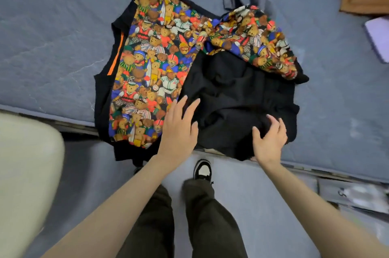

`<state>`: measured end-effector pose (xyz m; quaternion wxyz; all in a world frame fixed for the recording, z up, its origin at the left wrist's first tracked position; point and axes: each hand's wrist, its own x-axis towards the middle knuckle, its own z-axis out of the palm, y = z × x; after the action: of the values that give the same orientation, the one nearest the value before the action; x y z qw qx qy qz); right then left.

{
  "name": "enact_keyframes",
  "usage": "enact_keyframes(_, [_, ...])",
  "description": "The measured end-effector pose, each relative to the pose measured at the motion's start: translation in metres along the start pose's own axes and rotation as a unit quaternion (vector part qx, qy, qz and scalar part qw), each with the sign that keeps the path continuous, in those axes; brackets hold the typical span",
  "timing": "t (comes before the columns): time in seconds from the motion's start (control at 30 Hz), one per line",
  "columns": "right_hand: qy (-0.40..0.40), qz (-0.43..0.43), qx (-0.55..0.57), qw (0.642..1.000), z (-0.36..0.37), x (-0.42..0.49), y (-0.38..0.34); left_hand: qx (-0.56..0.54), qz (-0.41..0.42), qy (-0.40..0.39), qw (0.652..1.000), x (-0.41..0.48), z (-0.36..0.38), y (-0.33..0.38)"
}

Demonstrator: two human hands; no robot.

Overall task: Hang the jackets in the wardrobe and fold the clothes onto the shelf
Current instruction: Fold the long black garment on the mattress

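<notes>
Bed [52, 47], blue-grey, under bear-print jacket [151, 64] | left grip [179, 129] flat on it | right grip [270, 137] spread

No words, numbers, brand names or signs can be read anywhere in this view. The jacket [147, 64] lies opened on the bed, and its lining is printed with crowded teddy bears in sports clothes. Some of the bears' shirts and caps may carry tiny marks, but they are too small and blurred to make out as letters. The black and white shoe [202, 170] below shows no legible logo.
</notes>
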<state>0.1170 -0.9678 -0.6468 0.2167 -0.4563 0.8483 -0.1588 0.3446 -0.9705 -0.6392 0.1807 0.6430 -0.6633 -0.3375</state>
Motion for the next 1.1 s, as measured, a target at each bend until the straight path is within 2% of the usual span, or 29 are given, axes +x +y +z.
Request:
enact_keyframes(0.1, [0.023,0.200,0.097,0.975,-0.012,0.006,0.041,0.007,0.013,-0.058,0.998,-0.001,0.028,0.017])
enact_keyframes(0.17, [-0.017,0.283,0.186,0.941,-0.018,0.010,0.063,0.000,0.003,-0.086,0.996,-0.003,0.044,0.024])
enact_keyframes(0.2, [-0.049,0.296,0.216,0.929,-0.020,0.013,0.072,-0.003,-0.005,-0.096,0.995,-0.005,0.052,0.027])
enact_keyframes(0.3, [-0.101,0.261,0.222,0.934,-0.025,0.027,0.088,0.000,-0.035,-0.094,0.995,-0.012,0.074,0.036])
enact_keyframes(0.37, [-0.121,0.235,0.287,0.921,-0.031,0.040,0.092,0.014,-0.058,-0.067,0.996,-0.016,0.087,0.042])
enact_keyframes(0.43, [-0.161,0.226,0.375,0.885,-0.040,0.052,0.090,0.039,-0.077,-0.037,0.996,-0.019,0.100,0.047])
enact_keyframes(0.53, [-0.229,0.240,0.518,0.788,-0.059,0.064,0.083,0.078,-0.087,-0.012,0.993,-0.027,0.116,0.060])
enact_keyframes(0.57, [-0.242,0.230,0.541,0.772,-0.067,0.066,0.081,0.096,-0.080,-0.004,0.992,-0.029,0.121,0.065])
enact_keyframes(0.6, [-0.252,0.211,0.545,0.772,-0.076,0.067,0.079,0.116,-0.068,0.000,0.991,-0.032,0.125,0.072])
enact_keyframes(0.73, [-0.258,0.144,0.504,0.811,-0.109,0.059,0.087,0.196,-0.014,0.009,0.981,-0.038,0.140,0.100])
enact_keyframes(0.87, [-0.116,0.212,0.417,0.876,-0.119,0.038,0.120,0.205,0.012,0.009,0.979,-0.044,0.154,0.119])
enact_keyframes(0.93, [-0.069,0.271,0.386,0.879,-0.115,0.029,0.149,0.202,0.008,-0.032,0.979,-0.047,0.161,0.118])
enact_keyframes(1.0, [-0.087,0.312,0.316,0.892,-0.110,0.023,0.182,0.214,-0.010,-0.099,0.972,-0.048,0.167,0.113])
enact_keyframes(1.1, [-0.128,0.297,0.206,0.923,-0.104,0.019,0.220,0.251,-0.045,-0.173,0.951,-0.048,0.171,0.111])
